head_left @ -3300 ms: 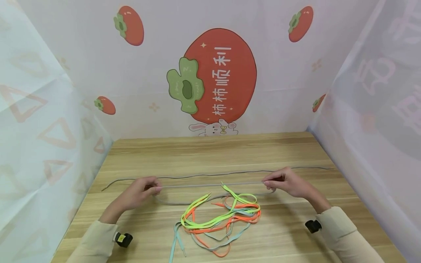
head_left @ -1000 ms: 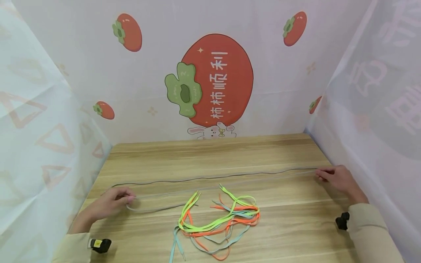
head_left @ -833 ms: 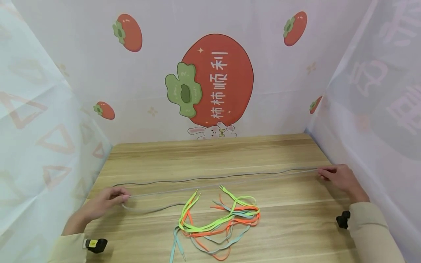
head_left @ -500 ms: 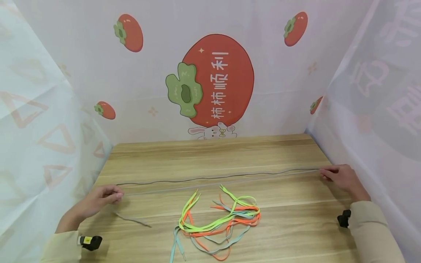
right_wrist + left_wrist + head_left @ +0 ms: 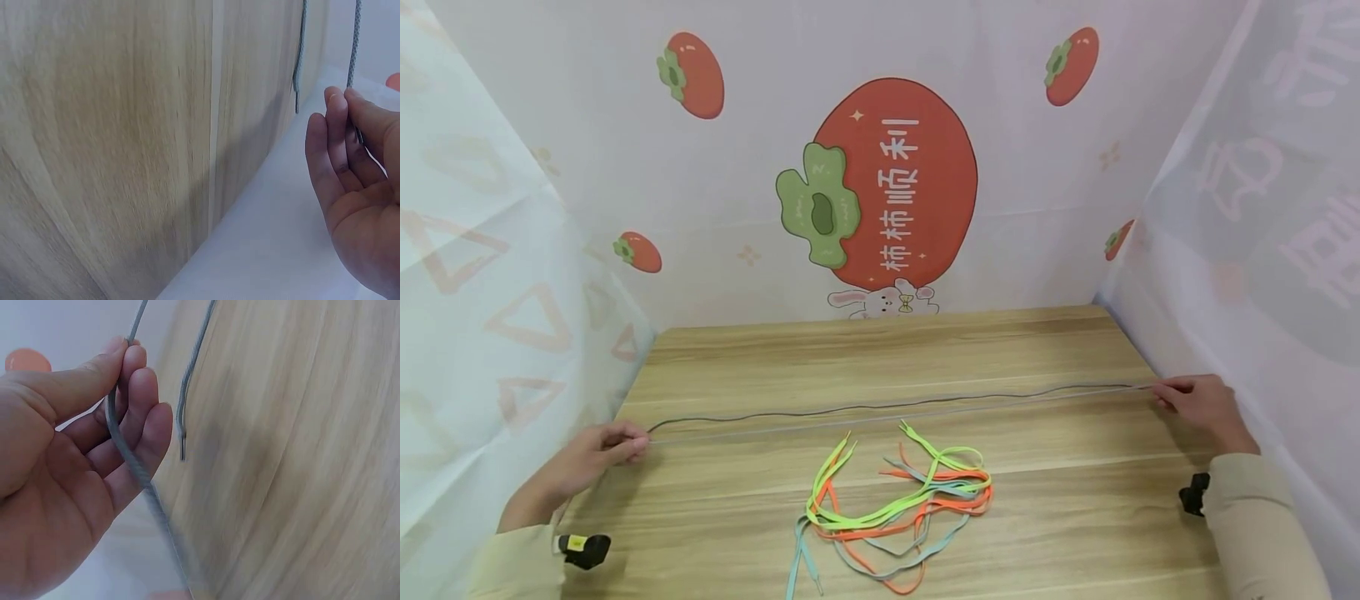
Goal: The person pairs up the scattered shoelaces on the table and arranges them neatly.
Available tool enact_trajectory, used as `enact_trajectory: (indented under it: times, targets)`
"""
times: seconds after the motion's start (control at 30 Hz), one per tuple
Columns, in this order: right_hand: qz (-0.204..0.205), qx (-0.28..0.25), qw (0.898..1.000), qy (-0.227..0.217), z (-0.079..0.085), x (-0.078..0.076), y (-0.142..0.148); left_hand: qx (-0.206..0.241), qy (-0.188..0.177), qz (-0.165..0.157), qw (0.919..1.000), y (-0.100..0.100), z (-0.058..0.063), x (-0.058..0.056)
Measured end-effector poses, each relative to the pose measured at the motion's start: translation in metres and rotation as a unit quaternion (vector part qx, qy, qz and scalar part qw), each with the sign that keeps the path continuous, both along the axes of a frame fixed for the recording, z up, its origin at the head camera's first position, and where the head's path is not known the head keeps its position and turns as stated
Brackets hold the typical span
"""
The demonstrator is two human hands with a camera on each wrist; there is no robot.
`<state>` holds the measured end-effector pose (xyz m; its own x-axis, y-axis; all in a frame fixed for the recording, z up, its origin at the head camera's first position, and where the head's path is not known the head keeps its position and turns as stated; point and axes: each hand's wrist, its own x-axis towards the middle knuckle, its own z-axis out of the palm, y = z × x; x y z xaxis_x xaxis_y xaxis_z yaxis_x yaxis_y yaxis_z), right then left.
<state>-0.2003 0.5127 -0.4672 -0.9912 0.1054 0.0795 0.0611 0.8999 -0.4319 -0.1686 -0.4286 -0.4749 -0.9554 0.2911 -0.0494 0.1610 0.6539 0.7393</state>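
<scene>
A thin grey shoelace [image 5: 805, 427] is stretched almost straight between both hands, just above the table. At the left table edge my left hand [image 5: 583, 460] pinches it between thumb and index finger; in the left wrist view a loose length of this lace [image 5: 116, 428] runs down across the fingers. My right hand [image 5: 1206, 408] pinches the other end at the right edge, where a short tip pokes out below the fingertips in the right wrist view. A second grey shoelace [image 5: 872, 407] lies slightly wavy on the table behind it, its tips near each hand but apart from them.
In front of the stretched lace lies a loose tangle of flat shoelaces: neon yellow [image 5: 880, 512], orange [image 5: 906, 590] and pale blue-grey [image 5: 940, 550]. They rest on the wooden table [image 5: 700, 517]. Printed white sheets [image 5: 737, 167] enclose the table at the back and both sides.
My hands have moved apart, the left toward the left edge and the right toward the right edge. The held lace went from partly looped to taut, and its loose tail slid left off the tabletop.
</scene>
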Motion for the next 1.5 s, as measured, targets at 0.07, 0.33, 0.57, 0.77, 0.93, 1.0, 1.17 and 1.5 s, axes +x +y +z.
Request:
enact_trajectory:
  times: [0.07,0.33,0.57,0.77,0.93,1.0,1.17,1.5]
  targets:
    - [-0.011,0.002,1.0,0.001,0.0,0.001,0.003,-0.006,0.006,0.008,0.9999,-0.004,-0.002,-0.001]
    - [-0.055,-0.011,0.998,-0.023,0.005,0.007,0.014,-0.061,0.069,0.036,0.9952,-0.007,-0.013,-0.005]
    - [-0.081,-0.013,0.997,-0.013,0.005,0.004,0.022,-0.116,0.105,0.064,0.9856,-0.009,-0.018,-0.008]
    - [-0.086,-0.006,0.996,-0.007,0.003,-0.001,0.025,-0.187,0.124,0.102,0.9692,-0.006,-0.016,-0.017]
    - [-0.075,0.0,0.997,0.013,0.001,-0.006,0.02,-0.204,0.128,0.129,0.962,0.001,-0.012,-0.024]
    - [-0.071,-0.003,0.997,0.019,0.0,-0.008,0.017,-0.206,0.129,0.136,0.9603,0.003,-0.011,-0.026]
    - [-0.066,-0.003,0.998,0.02,-0.001,-0.012,0.013,-0.212,0.145,0.138,0.9566,0.009,-0.01,-0.031]
    - [-0.041,0.003,0.999,0.011,0.003,-0.013,0.003,-0.211,0.176,0.135,0.9519,0.014,-0.014,-0.03]
